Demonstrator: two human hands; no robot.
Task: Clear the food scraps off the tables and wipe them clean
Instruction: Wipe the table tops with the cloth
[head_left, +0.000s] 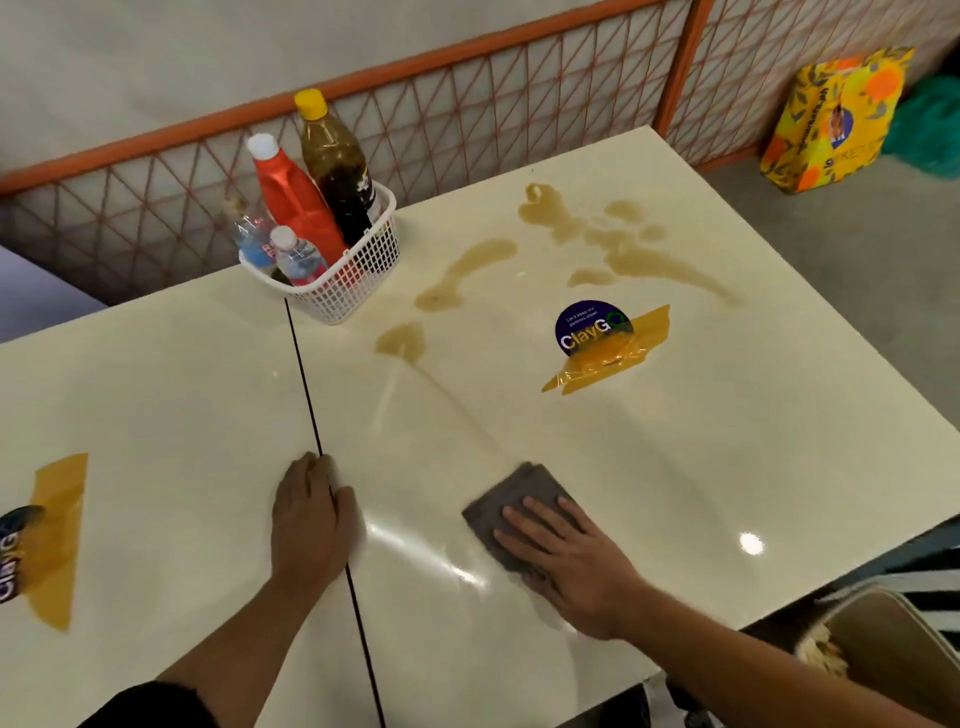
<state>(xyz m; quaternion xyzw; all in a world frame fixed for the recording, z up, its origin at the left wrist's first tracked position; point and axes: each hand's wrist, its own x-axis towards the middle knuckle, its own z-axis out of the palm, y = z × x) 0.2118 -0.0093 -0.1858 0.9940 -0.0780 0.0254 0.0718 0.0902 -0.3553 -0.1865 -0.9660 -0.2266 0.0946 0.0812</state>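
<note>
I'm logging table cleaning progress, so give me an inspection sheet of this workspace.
Surface: cream left table and right table pushed together; brown spill patches across the right table's far half.
Job's things: grey cloth flat on the right table, near edge.
Clutter: white basket of bottles by the seam; round sticker under yellow tape.
Hands: right hand presses flat on the cloth; left hand rests flat across the seam.
Cables: nothing seen.
Surroundings: orange-framed lattice fence; yellow paper bag on the floor; beige container at lower right.
</note>
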